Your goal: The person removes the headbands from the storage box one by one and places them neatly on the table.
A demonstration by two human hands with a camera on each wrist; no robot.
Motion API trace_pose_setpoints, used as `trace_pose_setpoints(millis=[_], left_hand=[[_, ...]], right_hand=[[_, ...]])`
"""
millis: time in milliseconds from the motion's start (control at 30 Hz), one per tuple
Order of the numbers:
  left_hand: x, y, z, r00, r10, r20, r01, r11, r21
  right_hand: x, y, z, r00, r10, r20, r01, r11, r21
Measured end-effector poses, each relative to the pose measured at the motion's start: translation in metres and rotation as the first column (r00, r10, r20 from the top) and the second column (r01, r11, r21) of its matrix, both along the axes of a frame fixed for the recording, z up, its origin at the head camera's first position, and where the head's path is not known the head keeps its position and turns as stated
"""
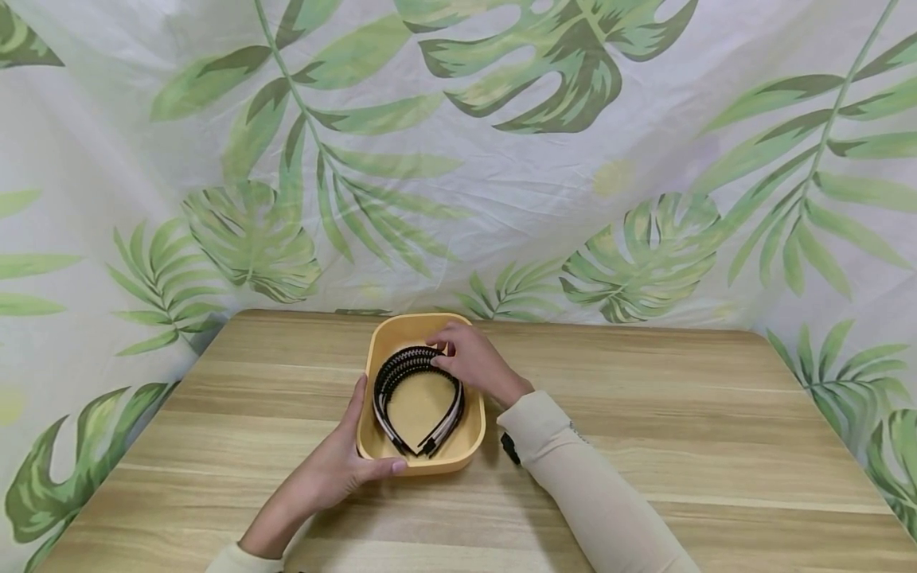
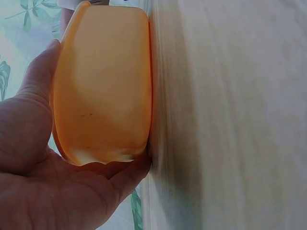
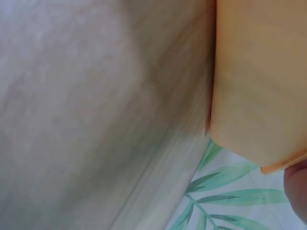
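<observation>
Black, bumpy hairbands, with some pale parts, lie right by our right grip, a bare hand with its thumb and fingertips at the far right bend of the bands. We can't tell if it pinches a band or only touches. To do this well, we think we should feel for one band and put a thumb and a finger on each side of it. The bumps might catch on the next band, so a soft squeeze and slow moves seem best.

Our left grip clasps the yellow box, with its thumb on the near left corner and its fingers along the left side. That looks like a good way to stop the box sliding.

The box holds the bands tucked close together, round tops toward its far side and tips by its near edge. We can't count them. Inside their loop we see bare box floor. The box sits on our wooden desk, close to the far edge, nearer the far left corner than the far right.
</observation>
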State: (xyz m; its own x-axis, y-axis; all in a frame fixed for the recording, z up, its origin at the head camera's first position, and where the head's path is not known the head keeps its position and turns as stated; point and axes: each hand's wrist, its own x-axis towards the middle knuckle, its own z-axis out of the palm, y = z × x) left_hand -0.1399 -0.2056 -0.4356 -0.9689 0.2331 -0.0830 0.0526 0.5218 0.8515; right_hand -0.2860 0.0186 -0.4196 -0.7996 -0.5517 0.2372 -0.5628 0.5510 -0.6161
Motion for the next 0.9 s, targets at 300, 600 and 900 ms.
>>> trace_pose_setpoints(millis=[300,600,900], left_hand=[[0.0006,-0.0005,0.0002,1.000,-0.002,0.013,0.002,1.000,-0.007],[-0.0003,-0.0009,0.0003,1.000,-0.006,0.019,0.006,1.000,-0.001],[-0.0006,-0.0003,0.0017,0.999,-0.006,0.040,0.007,1.000,-0.006]], right_hand=[[-0.0013,-0.0026,0.0001,1.000,-0.019,-0.002,0.019,0.999,0.031],[-0.0013,-0.0048,-0.0021,0.999,-0.032,-0.042,0.033,0.999,0.035],[0.0014,-0.0051,0.0009,0.998,-0.032,-0.049,0.033,0.999,0.021]])
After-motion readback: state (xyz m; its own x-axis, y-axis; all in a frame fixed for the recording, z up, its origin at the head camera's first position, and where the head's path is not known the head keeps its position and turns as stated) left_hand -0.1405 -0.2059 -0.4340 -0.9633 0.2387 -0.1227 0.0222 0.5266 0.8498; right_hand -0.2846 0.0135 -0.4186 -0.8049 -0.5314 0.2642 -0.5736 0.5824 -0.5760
